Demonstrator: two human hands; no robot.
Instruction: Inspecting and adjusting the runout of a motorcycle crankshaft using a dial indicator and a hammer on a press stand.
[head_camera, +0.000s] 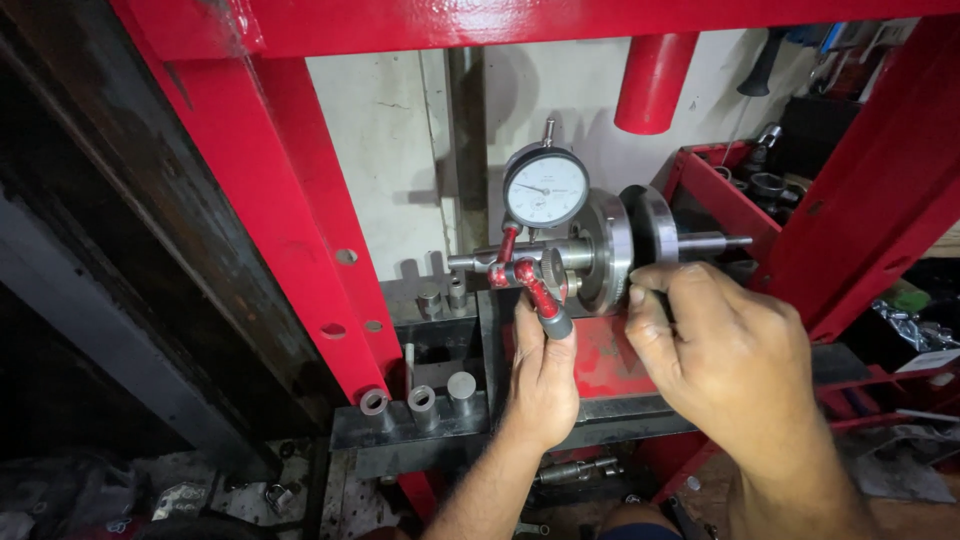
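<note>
Crankshaft (640, 240), heavy, stiff steel, looks best turned by its web rim, where the right hand (725, 355) pinches; left hand (542, 375) grips the fragile dial indicator's (545, 187) red arm (535, 285)

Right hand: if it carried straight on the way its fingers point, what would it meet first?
Likely the metal flywheel discs: the right hand points up-left and its fingertips look already at their rim, though depth is unclear.

red press frame (300, 200), 3 steel cylinders (420, 400), parts tray (700, 175)
</note>
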